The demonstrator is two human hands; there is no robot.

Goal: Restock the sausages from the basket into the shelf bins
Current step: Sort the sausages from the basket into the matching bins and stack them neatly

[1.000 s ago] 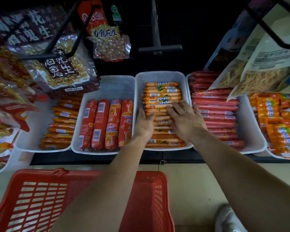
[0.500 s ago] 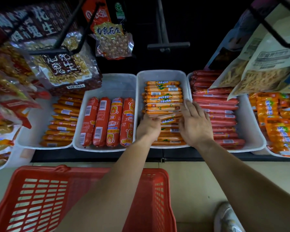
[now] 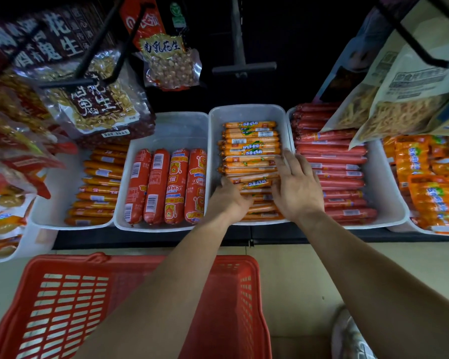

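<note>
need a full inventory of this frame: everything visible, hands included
bins: at least five, white, side by side on the shelf
thin orange sausages: stack, orange, centre bin
thick sausages: 4, red, bin left of centre
left-bin sausages: stack, orange, next bin further left
thin red sausages: stack, red, bin right of centre
multi-packs: several, orange, far-right bin
peanut bags: several, clear with dark or red print, hanging upper left
snack bags: at least two, beige, hanging upper right
basket: 1, red, lower left
shoe: 1, light, bottom right
left grip: 1, bare hand, fingers bent at centre stack's left ends
right grip: 1, bare hand, fingers straight on centre stack
</note>
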